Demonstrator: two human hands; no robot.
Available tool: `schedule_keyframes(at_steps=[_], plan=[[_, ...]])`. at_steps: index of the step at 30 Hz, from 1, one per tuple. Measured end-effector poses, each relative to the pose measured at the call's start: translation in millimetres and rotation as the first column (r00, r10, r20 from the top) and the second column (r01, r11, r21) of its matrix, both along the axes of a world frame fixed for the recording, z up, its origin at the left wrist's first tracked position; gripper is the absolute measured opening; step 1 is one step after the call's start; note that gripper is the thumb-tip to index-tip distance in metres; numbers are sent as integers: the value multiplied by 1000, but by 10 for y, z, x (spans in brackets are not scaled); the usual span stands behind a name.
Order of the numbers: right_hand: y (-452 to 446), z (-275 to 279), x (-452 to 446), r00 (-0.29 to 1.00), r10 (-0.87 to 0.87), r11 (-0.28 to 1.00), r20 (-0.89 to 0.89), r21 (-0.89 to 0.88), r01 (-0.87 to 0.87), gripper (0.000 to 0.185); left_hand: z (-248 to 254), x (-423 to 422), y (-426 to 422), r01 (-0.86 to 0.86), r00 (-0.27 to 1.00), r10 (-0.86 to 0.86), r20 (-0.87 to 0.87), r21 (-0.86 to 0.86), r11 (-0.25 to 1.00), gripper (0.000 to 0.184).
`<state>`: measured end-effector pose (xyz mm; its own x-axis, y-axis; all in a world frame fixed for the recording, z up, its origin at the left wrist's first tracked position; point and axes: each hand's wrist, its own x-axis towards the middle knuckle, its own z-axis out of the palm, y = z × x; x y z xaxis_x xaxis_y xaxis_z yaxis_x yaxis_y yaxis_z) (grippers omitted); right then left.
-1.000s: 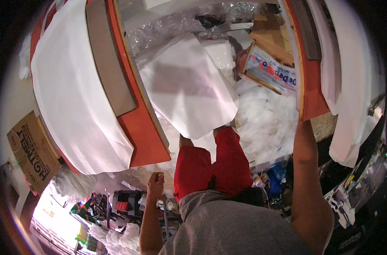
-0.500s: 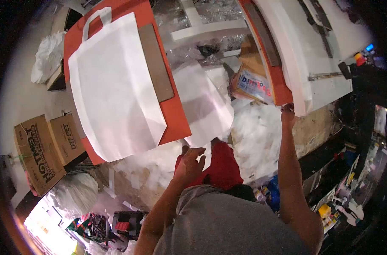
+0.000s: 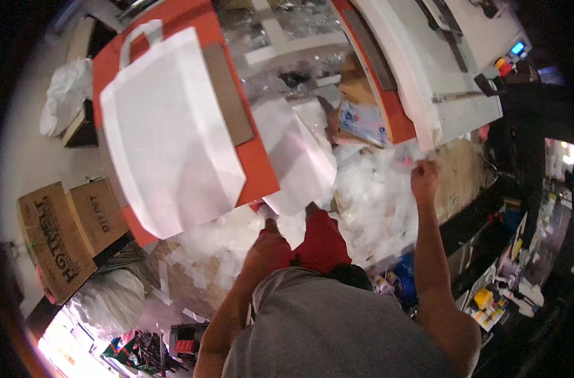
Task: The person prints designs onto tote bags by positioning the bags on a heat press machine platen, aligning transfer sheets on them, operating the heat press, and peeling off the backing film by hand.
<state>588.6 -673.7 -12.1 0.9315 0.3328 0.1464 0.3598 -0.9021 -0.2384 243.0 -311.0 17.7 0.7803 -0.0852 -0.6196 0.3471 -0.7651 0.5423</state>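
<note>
A white fabric bag with a loop handle lies flat on an orange-red board at the left. My left hand is low, over the red shorts, just below the board's near edge; its fingers are blurred. My right hand is curled closed, and no object shows in it. It sits a short way below the near corner of a white frame, apart from it. Another orange-red board shows along that frame's left side. Between the boards, white sheet-like material hangs lower down.
White scraps and plastic cover the floor around my legs. A cardboard box stands at the left, with a white plastic bag below it. A taped carton lies under the right board. Shelves with bottles are at the right.
My right hand has come away from the corner of the right board and frame. My left hand has dropped toward the shorts. The view has shifted slightly.
</note>
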Motion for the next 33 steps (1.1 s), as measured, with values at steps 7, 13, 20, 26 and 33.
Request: schedule_keyframes(at_steps=[7, 13, 20, 26, 33], plan=[[1910, 1624, -1351, 590, 606, 768, -534, 200, -608, 16, 823, 696, -58, -93, 809, 189, 556, -197, 976, 46], [2920, 2295, -1581, 701, 711, 674, -59, 341, -655, 40, 1155, 379, 1316, -414, 669, 566, 482, -391, 822, 19], [3742, 1863, -1554, 804, 589, 664, 87, 514, -543, 37, 674, 30, 3256, -757, 63, 808, 585, -499, 421, 15], [4449, 1232, -1597, 748, 646, 647, 153, 411, -642, 46, 639, 146, 3634, -914, 156, 780, 606, -212, 347, 26], [4596, 992, -1564, 751, 655, 725, 80, 213, -655, 49, 768, -169, 3233, -870, 181, 480, 859, -88, 486, 33]])
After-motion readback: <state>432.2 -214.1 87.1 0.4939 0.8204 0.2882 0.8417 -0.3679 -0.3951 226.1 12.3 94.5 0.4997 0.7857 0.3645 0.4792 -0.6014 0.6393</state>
